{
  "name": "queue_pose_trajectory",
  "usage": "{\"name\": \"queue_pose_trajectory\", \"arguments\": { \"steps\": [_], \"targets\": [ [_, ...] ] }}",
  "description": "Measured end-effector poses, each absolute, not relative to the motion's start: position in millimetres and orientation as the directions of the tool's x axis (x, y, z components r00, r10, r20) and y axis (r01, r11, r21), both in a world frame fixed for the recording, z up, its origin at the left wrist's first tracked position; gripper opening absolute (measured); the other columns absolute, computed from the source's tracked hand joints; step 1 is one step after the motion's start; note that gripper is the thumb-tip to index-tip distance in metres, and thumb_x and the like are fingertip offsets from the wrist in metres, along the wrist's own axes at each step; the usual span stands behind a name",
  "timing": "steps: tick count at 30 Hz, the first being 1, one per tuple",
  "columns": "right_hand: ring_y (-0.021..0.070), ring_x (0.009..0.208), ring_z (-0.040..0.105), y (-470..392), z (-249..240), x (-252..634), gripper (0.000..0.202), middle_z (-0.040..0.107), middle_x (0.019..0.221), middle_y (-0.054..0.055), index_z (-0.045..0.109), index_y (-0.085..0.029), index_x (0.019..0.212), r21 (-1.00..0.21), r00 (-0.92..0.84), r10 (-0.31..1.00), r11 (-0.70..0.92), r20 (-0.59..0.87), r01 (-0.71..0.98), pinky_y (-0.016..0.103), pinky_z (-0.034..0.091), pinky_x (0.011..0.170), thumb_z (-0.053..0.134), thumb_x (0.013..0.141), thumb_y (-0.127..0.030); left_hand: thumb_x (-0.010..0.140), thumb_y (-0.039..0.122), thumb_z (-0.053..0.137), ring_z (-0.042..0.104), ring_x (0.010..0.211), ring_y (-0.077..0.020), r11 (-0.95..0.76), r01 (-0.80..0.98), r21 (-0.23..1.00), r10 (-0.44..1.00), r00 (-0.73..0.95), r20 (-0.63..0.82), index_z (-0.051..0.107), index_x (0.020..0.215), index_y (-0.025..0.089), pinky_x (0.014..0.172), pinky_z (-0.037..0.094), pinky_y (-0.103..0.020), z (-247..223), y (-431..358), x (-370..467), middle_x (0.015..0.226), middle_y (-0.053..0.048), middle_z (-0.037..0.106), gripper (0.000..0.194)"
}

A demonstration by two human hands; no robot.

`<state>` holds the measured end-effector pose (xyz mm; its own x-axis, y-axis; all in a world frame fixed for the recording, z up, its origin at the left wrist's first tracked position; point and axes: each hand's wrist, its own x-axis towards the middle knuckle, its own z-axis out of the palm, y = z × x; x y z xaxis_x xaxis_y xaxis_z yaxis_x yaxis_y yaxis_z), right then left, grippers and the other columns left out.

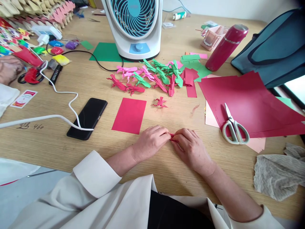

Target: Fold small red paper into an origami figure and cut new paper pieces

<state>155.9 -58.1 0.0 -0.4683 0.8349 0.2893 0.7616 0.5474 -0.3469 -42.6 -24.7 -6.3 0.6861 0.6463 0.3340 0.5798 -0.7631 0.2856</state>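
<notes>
On my head feed, left hand [152, 140] and right hand [192, 149] meet at the table [95, 84]. Fingertips of both pinch a small red paper piece [171, 136] between them; I cannot make out its folds. Just beyond: a red folded figure [160, 102], and left of it a flat red sheet [130, 115]. Scissors [231, 119] lie on large red sheets [262, 108], well to the right.

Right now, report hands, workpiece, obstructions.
Bare left hand, bare right hand: pinching small folded red paper, mostly hidden. Flat red paper rectangle beyond left hand, apparently not in the way.
</notes>
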Motion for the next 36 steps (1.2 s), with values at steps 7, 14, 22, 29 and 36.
{"name": "queue_pose_trajectory", "arguments": {
  "steps": [7,14,22,29,36],
  "targets": [
    [0.0210,0.085,0.058,-57,1,155,0.012,0.062,0.094,0.008,0.062,-0.019,0.089,-0.451,-0.409,0.874,0.486,0.264,0.748,0.038,0.045,0.078,0.053,0.096,-0.019,0.099,0.018,0.049,0.060,0.091,-0.0155,-0.739,0.555,0.381,0.668,0.675,0.313,0.066,0.089,0.017,0.084,0.048,-0.029,-4,-22,-50,0.094,-0.004,0.067,0.020],
    [0.0207,0.085,0.057,-56,1,155,0.012,0.061,0.093,0.007,0.061,-0.019,0.086,-0.521,-0.377,0.896,0.443,0.234,0.730,0.038,0.046,0.078,0.054,0.095,-0.017,0.095,0.017,0.055,0.059,0.096,-0.0167,-0.661,0.540,0.521,0.734,0.608,0.302,0.066,0.087,0.018,0.088,0.048,-0.031,-5,-20,-56,0.102,-0.005,0.067,0.013],
    [0.0207,0.085,0.056,-55,2,155,0.011,0.060,0.093,0.007,0.060,-0.019,0.086,-0.546,-0.366,0.906,0.420,0.210,0.725,0.039,0.045,0.078,0.054,0.095,-0.017,0.095,0.022,0.057,0.057,0.093,-0.0176,-0.617,0.586,0.526,0.769,0.591,0.243,0.064,0.084,0.019,0.086,0.045,-0.033,-3,-20,-47,0.097,-0.003,0.066,0.013],
    [0.0212,0.084,0.057,-55,3,155,0.009,0.060,0.092,0.007,0.059,-0.020,0.086,-0.558,-0.361,0.914,0.400,0.185,0.727,0.039,0.045,0.076,0.055,0.094,-0.017,0.092,0.017,0.060,0.058,0.095,-0.0174,-0.561,0.577,0.594,0.806,0.545,0.232,0.063,0.082,0.019,0.086,0.045,-0.033,-5,-20,-47,0.098,-0.002,0.064,0.010],
    [0.0215,0.084,0.057,-54,4,154,0.009,0.060,0.093,0.007,0.060,-0.021,0.086,-0.567,-0.351,0.919,0.389,0.182,0.726,0.038,0.045,0.076,0.055,0.093,-0.016,0.091,0.014,0.058,0.058,0.092,-0.0173,-0.544,0.589,0.597,0.816,0.536,0.215,0.062,0.082,0.019,0.083,0.046,-0.033,-4,-21,-45,0.097,-0.003,0.062,0.011]
  ]
}}
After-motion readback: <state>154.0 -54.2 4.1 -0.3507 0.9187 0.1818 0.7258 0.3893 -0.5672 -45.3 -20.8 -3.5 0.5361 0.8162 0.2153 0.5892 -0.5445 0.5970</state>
